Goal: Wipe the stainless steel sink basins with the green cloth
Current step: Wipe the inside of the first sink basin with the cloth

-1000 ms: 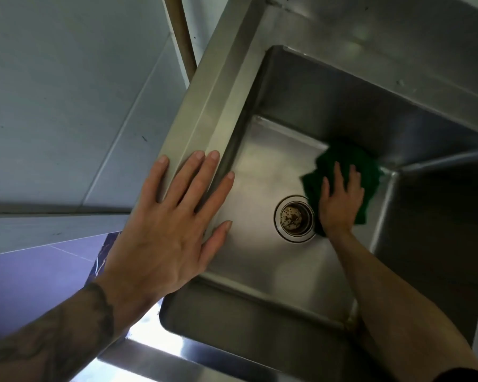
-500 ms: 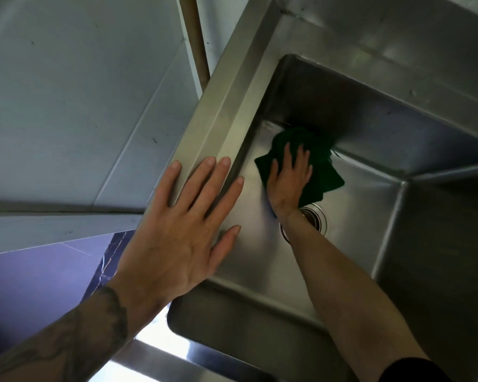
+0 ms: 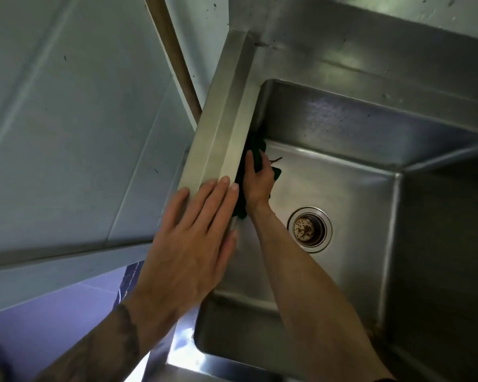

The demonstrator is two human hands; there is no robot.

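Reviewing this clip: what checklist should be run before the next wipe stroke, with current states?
1. Green cloth under right hand, against the left wall of the basin: ok.
2. Left hand flat on the sink rim: ok.
3. Drain strainer uncovered: ok.
4. Basin floor free of debris: not ok, brown scrap beside the cloth.
5. Wall below the rim clean: cannot tell, hidden.

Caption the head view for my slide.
Right hand presses green cloth against sink basin wall; left hand rests on rim.
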